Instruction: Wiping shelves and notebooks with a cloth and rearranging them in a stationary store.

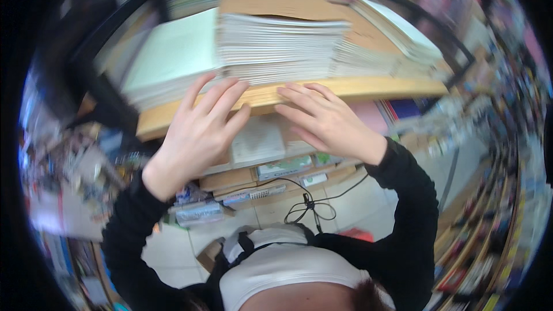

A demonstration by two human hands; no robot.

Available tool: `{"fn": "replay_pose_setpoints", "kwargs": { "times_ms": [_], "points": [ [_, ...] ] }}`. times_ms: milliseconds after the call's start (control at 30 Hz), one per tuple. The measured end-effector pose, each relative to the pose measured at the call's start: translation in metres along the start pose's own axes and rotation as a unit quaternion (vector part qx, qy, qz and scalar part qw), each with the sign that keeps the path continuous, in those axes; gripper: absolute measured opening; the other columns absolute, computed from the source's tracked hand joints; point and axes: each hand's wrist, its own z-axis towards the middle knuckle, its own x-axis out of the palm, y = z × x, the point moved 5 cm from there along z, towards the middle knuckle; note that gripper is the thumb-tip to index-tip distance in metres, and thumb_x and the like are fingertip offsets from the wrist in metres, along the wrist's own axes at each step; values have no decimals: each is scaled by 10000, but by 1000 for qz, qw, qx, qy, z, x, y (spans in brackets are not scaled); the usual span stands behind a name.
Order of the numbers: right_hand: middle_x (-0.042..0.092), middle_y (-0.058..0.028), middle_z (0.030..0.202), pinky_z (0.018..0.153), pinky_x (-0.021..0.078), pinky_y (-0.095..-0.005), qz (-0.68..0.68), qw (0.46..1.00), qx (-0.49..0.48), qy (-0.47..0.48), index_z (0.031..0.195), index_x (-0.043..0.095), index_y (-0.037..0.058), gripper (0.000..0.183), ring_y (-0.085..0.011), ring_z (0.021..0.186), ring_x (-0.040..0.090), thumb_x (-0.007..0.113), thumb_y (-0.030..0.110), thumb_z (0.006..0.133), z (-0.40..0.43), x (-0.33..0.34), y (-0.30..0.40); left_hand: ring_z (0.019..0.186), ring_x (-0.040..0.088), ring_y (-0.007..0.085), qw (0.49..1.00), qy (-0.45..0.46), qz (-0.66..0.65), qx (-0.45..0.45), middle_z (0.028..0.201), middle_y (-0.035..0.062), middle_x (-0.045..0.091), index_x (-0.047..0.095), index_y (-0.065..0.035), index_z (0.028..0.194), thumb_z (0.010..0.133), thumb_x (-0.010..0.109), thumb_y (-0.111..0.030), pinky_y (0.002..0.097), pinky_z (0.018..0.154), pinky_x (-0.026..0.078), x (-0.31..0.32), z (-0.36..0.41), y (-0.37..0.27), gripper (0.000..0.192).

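Observation:
A tall stack of thin notebooks or booklets (pixel 281 47) with brown covers lies on a wooden shelf (pixel 367 88), its white page edges towards me. My left hand (pixel 198 125) is spread at the shelf's front edge, its fingertips by the near left corner of that stack. Against or just above the same edge, right of centre, are the fingers of my right hand (pixel 319 119); contact is hard to tell. Neither hand holds anything. A pile of pale green sheets or pads (pixel 173 47) sits left of the stack. To the right lie more brown-covered booklets (pixel 371 34).
A white-topped pile (pixel 402 30) rests at the shelf's right end, near its black metal frame (pixel 464 58). Below are paper packs (pixel 259 140) and boxes (pixel 285 166). A black cable (pixel 309 205) hangs in front of me. Crowded, blurred racks (pixel 479 224) flank the right side.

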Motion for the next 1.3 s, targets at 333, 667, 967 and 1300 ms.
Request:
{"fn": "replay_pose_setpoints", "kwargs": {
  "times_ms": [333, 667, 967, 1300],
  "points": [
    [474, -175, 1193, 912, 379, -391, -72, 967, 245, 3, 1089, 522, 40, 369, -303, 1089, 483, 614, 134, 745, -171, -65, 4, 902, 572, 194, 919, -55, -357, 157, 941, 50, 597, 621, -52, 914, 666, 673, -68, 429, 898, 409, 30, 82, -146, 255],
    [491, -168, 1170, 862, 421, -396, 1, 855, 519, -8, 1112, 521, 46, 325, -338, 1025, 517, 588, 110, 801, -392, -129, 6, 907, 584, 217, 836, -3, -525, 160, 937, 74, 625, 632, -44, 918, 729, 633, -15, 410, 905, 413, 120, 166, -260, 192],
    [599, -144, 967, 807, 446, -307, 67, 770, 620, -132, 1056, 556, -5, 242, -278, 914, 585, 569, 71, 827, -503, -155, -102, 1013, 540, 310, 898, -55, -432, 67, 1019, 131, 586, 619, -31, 917, 687, 627, 13, 460, 920, 391, 163, 254, -265, 234],
    [603, -85, 1001, 855, 438, -270, 348, 692, 532, -343, 1071, 560, -36, 320, -166, 949, 573, 489, 239, 925, -496, -178, -327, 962, 527, 234, 972, -119, -159, -128, 1110, 65, 588, 614, -94, 997, 659, 612, -16, 357, 865, 327, 207, 309, -266, 348]
  ]
}}
